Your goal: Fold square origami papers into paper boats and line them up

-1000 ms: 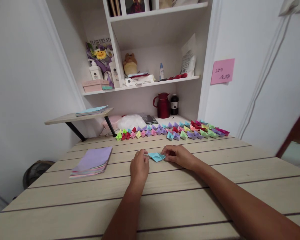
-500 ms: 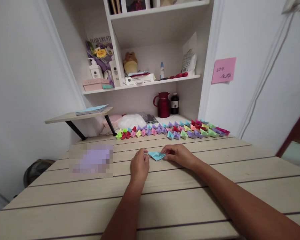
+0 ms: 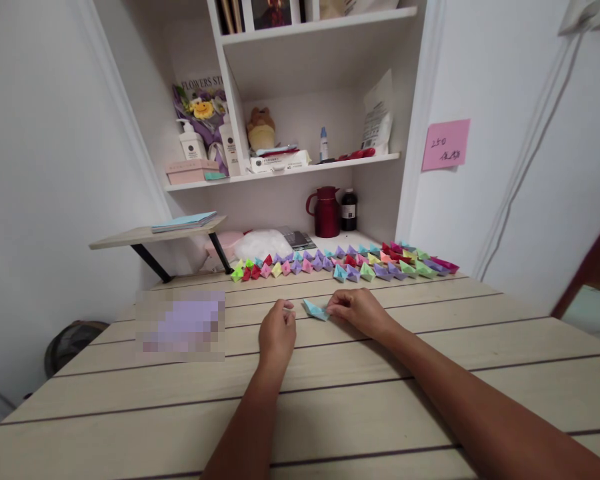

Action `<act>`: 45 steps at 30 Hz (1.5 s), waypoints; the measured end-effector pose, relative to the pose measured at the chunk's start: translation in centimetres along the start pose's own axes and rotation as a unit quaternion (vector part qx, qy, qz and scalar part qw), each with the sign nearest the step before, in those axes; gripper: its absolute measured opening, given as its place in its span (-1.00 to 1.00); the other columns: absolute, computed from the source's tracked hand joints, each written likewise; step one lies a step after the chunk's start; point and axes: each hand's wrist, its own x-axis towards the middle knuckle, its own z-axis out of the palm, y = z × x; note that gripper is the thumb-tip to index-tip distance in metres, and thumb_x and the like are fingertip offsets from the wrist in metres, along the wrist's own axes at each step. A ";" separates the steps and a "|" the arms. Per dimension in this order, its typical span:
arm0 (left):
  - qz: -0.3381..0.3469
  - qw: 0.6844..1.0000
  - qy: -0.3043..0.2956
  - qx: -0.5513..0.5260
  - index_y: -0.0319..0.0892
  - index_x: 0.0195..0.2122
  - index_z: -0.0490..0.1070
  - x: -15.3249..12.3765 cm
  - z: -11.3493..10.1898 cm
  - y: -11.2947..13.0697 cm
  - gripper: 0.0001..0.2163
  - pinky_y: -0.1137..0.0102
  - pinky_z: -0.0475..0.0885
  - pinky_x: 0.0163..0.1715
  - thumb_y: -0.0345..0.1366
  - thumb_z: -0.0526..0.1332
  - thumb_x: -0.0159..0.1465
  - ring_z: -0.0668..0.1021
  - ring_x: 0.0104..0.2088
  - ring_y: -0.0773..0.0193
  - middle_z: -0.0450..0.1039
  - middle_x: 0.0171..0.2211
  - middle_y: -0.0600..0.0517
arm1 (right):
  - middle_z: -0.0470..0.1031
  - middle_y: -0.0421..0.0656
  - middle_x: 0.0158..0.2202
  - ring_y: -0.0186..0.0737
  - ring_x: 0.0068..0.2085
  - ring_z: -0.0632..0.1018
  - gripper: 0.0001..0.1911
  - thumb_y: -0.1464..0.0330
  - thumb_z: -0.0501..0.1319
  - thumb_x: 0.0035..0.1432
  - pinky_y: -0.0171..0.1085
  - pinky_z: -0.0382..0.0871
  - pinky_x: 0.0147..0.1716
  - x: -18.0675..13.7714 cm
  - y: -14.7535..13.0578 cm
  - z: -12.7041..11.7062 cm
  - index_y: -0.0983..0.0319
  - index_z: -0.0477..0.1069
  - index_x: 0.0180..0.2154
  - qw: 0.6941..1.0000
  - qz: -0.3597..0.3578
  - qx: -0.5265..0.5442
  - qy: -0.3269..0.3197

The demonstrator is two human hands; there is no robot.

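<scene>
A small light-blue folded paper boat (image 3: 315,309) lies on the wooden table (image 3: 330,387) between my hands. My right hand (image 3: 357,311) pinches its right end with closed fingers. My left hand (image 3: 277,331) rests just left of it, fingers curled shut, a small gap away from the paper's left tip. Behind them runs a long row of several coloured paper boats (image 3: 345,261). A stack of coloured paper sheets (image 3: 180,320), lilac on top, lies to the left.
White shelves at the back hold bottles, a pink box (image 3: 191,171), a red jug (image 3: 326,212) and a dark bottle (image 3: 349,209). A small side shelf (image 3: 155,235) carries a blue pad. A pink note (image 3: 445,144) sticks on the right wall.
The left hand has let go of the blue boat's left end. The right hand keeps the boat, now turned and looking narrower.
</scene>
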 end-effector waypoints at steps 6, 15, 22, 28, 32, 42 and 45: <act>0.006 1.000 0.002 -0.012 -0.09 -0.29 0.41 0.1 0.1 -0.1 -0.89 0.48 0.25 -0.43 -0.40 0.12 0.24 0.52 -0.39 0.31 0.49 -0.44 0.11 | 0.58 -0.22 -0.49 -0.23 -0.44 0.50 -0.90 0.29 0.30 -0.02 -0.33 0.26 -0.43 0.0 0.5 0.3 0.17 0.56 -0.44 0.999 -0.013 0.013 -0.030; 0.020 1.000 -0.003 -0.024 -0.10 -0.34 0.42 0.2 0.4 -0.3 -0.89 0.48 0.30 -0.38 -0.42 0.13 0.24 0.54 -0.36 0.31 0.53 -0.41 0.11 | 0.53 -0.27 -0.49 -0.29 -0.45 0.49 -0.78 0.35 0.30 -0.04 -0.35 0.28 -0.41 -0.2 0.5 0.6 0.16 0.54 -0.25 0.995 -0.041 0.049 -0.079; 0.020 1.000 -0.004 -0.019 -0.09 -0.37 0.42 0.2 0.3 -0.3 -0.88 0.49 0.28 -0.40 -0.45 0.14 0.22 0.54 -0.35 0.32 0.54 -0.40 0.12 | 0.52 -0.25 -0.48 -0.27 -0.43 0.48 -0.80 0.35 0.30 -0.04 -0.33 0.28 -0.39 -0.1 0.7 0.8 0.16 0.56 -0.27 0.995 -0.041 0.053 -0.074; 0.021 1.000 -0.007 -0.015 -0.10 -0.37 0.43 0.1 0.2 -0.2 -0.88 0.49 0.28 -0.40 -0.43 0.14 0.22 0.54 -0.36 0.32 0.54 -0.40 0.11 | 0.52 -0.24 -0.49 -0.27 -0.44 0.48 -0.83 0.35 0.28 -0.01 -0.33 0.30 -0.41 0.0 1.1 0.9 0.19 0.55 -0.30 0.995 -0.035 0.061 -0.078; 0.018 1.000 -0.009 -0.006 -0.10 -0.39 0.43 0.2 0.2 -0.2 -0.89 0.49 0.27 -0.41 -0.42 0.14 0.22 0.53 -0.36 0.33 0.54 -0.39 0.10 | 0.55 -0.21 -0.46 -0.24 -0.40 0.50 -0.90 0.34 0.27 0.01 -0.31 0.32 -0.37 0.0 0.9 0.8 0.19 0.55 -0.38 0.994 -0.040 0.064 -0.081; 0.024 1.000 -0.014 0.008 -0.10 -0.41 0.44 0.2 0.3 -0.3 -0.89 0.50 0.24 -0.42 -0.40 0.16 0.21 0.52 -0.39 0.34 0.53 -0.43 0.12 | 0.45 -0.27 -0.50 -0.31 -0.47 0.44 -0.88 0.34 0.30 0.01 -0.37 0.28 -0.45 -0.3 -0.1 1.0 0.21 0.50 -0.34 0.992 -0.068 0.055 -0.086; 0.027 0.999 -0.015 0.009 -0.10 -0.43 0.44 0.2 0.4 -0.3 -0.90 0.50 0.24 -0.41 -0.40 0.17 0.20 0.51 -0.39 0.34 0.53 -0.43 0.11 | 0.34 -0.30 -0.49 -0.32 -0.47 0.37 -0.79 0.33 0.36 -0.07 -0.37 0.22 -0.47 -0.6 -0.7 0.9 0.20 0.47 -0.32 0.993 -0.083 0.028 -0.073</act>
